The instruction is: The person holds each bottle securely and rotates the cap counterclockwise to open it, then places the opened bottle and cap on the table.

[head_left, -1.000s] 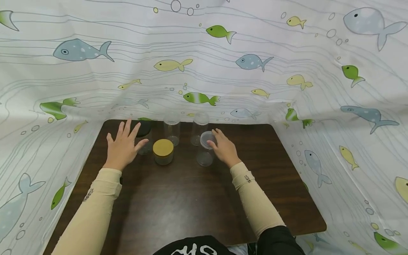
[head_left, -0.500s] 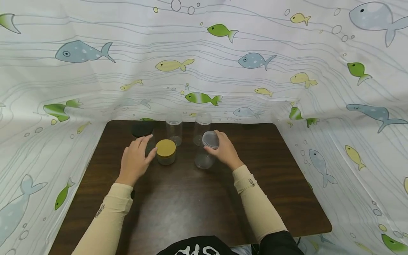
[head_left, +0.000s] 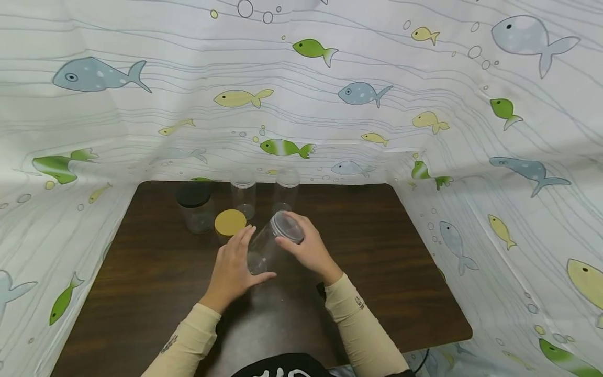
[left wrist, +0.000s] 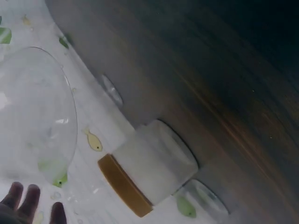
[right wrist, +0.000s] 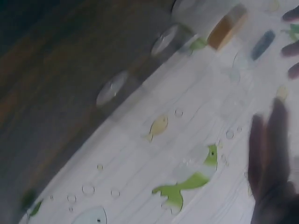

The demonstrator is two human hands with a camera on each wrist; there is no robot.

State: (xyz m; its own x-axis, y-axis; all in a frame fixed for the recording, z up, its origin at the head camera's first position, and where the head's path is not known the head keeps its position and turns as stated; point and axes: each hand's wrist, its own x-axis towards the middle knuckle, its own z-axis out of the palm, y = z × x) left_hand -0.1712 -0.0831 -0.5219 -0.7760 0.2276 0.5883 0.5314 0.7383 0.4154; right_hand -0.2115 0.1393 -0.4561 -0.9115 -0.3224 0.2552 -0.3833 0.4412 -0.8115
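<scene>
My right hand (head_left: 312,250) grips a clear plastic jar (head_left: 265,245) around its translucent lid (head_left: 288,227). The jar leans, lid up to the right and base down to the left, over the middle of the table. My left hand (head_left: 231,273) is at the jar's base, fingers extended and thumb spread wide, with the base between them. In the left wrist view the round end of the clear jar (left wrist: 35,116) looms large at the left, above my fingertips (left wrist: 31,200). A small jar with a gold lid (head_left: 230,223) stands just beyond my left fingers, partly covered by them.
A jar with a black lid (head_left: 194,201) stands at the back left of the brown table (head_left: 377,283). Two tall clear jars, one left (head_left: 243,196) and one right (head_left: 285,193), stand along the back edge. A fish-patterned curtain (head_left: 301,115) surrounds the table.
My right hand has lifted the clear jar, tilted it and brought it nearer and leftward. My left hand has moved right, from beside the black-lidded jar to the clear jar's base.
</scene>
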